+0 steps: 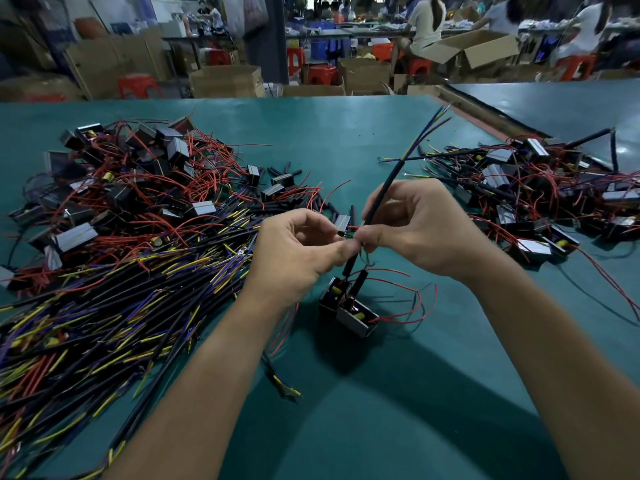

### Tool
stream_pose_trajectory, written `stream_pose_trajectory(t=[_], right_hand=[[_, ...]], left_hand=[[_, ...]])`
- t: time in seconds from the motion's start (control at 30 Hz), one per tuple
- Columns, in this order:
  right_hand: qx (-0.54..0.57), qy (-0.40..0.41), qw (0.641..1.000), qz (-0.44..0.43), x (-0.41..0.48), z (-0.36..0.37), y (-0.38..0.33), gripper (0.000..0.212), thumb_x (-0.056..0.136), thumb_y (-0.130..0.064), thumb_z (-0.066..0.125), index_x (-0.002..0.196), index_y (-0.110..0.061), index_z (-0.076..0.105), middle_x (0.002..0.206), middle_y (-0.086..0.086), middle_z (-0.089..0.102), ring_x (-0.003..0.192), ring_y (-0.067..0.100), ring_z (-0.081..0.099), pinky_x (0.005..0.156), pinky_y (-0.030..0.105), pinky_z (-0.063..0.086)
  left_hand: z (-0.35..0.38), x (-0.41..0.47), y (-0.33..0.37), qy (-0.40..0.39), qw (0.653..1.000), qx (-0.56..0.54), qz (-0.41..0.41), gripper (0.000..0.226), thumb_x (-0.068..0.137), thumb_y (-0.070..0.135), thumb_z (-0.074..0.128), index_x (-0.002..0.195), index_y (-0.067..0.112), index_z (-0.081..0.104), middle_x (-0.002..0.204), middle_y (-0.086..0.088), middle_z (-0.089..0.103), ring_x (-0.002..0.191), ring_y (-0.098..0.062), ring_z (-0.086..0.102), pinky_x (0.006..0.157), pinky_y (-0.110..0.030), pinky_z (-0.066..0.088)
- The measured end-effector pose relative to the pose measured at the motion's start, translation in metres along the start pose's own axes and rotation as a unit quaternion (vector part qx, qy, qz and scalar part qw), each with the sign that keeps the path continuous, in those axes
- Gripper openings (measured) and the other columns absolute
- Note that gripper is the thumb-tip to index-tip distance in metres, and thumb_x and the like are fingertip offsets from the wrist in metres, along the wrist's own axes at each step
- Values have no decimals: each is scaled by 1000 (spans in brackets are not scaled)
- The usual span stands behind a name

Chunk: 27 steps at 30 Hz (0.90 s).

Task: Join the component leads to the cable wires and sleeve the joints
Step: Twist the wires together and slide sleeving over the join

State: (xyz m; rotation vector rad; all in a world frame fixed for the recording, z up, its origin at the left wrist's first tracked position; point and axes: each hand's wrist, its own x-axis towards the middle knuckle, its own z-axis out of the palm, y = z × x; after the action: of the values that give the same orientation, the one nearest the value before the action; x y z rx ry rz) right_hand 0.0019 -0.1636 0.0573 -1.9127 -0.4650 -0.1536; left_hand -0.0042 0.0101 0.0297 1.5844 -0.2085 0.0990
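**Hands.** Both hands work above the teal-green counter (346, 140), near the middle of the view.
- The left hand (298, 252) has curled fingers. Its thumb and forefinger pinch thin wire ends at the point where the two hands meet.
- The right hand (420, 230) pinches the same wire ends from the 3 o'clock side, fingertips touching those of the left hand. It also holds the black sheathed cable (385, 190), which passes between its fingers and rises, tilted, toward 1 o'clock.

**Work piece.**
- At the cable's far end the sheath stops and the blue, yellow and black inner wires (428, 131) fan out.
- At 6 o'clock from the pinch, two short black sleeve tubes (349, 265) sit on the wires, side by side.
- Below them are the two small black-and-grey box-shaped components (346, 308), touching each other — whether they rest on the counter cannot be told.
- Thin red leads (420, 302) loop out of the components toward 3 o'clock.

**Surroundings, taken from the hands.**
- 9 o'clock: a heap of loose black cables with yellow and blue wire ends (104, 306).
- 10 o'clock: a heap of grey-and-black box parts with red wires (138, 174).
- 2 o'clock: a second heap of box parts and cables (536, 188).
- 12 o'clock, beyond the counter edge: brown cardboard boxes (225, 81) and red plastic stools (138, 85).
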Motion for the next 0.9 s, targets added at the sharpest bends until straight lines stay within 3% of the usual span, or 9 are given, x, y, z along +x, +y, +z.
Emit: stream_pose_trajectory(t=[0.1,0.2,0.33,0.5,0.63,0.8,0.9], right_hand=[[2,0,1000,9,0,-1,2,22,79,6,76,77,-13,64,65,3,72,61,16,68,66,29,56],[-1,2,1000,7,0,-1,3,21,78,3,77,78,-13,64,66,6,72,61,16,69,65,27,57],[-6,4,1000,-1,0,-3,4,20,78,1,78,78,-13,64,67,8,72,62,19,70,66,30,57],[-17,-8,1000,3,-1,-1,5,15,80,4,76,82,-4,64,70,13,72,63,20,66,70,41,56],[-22,-10,1000,-8,-1,0,3,12,81,0,76,87,3,66,76,15,74,75,36,71,76,51,57],[-52,-27,998,-29,-3,1,-1,12,80,-7,79,82,2,71,73,16,71,62,22,63,62,50,54],[-63,-6,998,-27,-2,4,0,15,82,-16,78,78,-4,70,66,11,66,57,16,55,51,38,44]], left_hand=[[-6,-1,1,-66,996,27,-60,29,60,1,86,80,1,66,68,-6,70,58,-12,61,55,-22,51],[-6,-3,1,-96,990,60,-78,15,66,1,84,71,3,70,61,-6,67,56,-14,58,56,-24,49],[-3,-3,-1,-80,994,46,-52,12,71,-2,80,67,5,70,56,-4,64,48,-11,54,52,-21,48],[2,-3,-3,-63,997,7,-40,11,76,-6,75,81,1,68,60,-5,65,50,-13,53,51,-19,50],[2,-2,-4,-58,998,0,-36,7,79,0,74,84,-1,69,61,0,68,50,-8,57,51,-17,50],[1,-3,-3,-92,995,11,-40,6,79,3,74,79,8,75,64,-2,69,57,-11,56,54,-19,50],[1,-2,-4,-89,995,21,-37,8,81,2,72,80,10,75,65,-2,69,57,-12,56,53,-20,50]])
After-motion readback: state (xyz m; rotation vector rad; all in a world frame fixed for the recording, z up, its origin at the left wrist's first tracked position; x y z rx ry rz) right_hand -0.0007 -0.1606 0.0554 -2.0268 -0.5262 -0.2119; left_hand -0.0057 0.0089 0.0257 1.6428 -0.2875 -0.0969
